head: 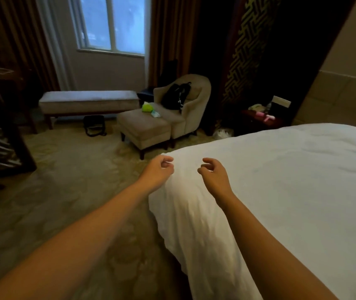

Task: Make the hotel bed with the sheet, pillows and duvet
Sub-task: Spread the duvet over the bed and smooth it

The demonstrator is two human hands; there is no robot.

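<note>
A white duvet (280,187) covers the bed on the right and hangs over its near-left corner in soft folds. My left hand (158,169) hovers at that corner's edge, fingers curled loosely and apart, holding nothing. My right hand (214,172) is just above the duvet a little to the right, fingers also curled and apart, empty. Both forearms reach in from the bottom of the view. No pillows are in view.
A beige armchair (185,100) with a black bag on it and a matching footstool (144,128) stand beyond the corner. A long bench (88,100) sits under the window. A dark bedside table (261,122) holds small items. Patterned carpet (64,180) lies to the left.
</note>
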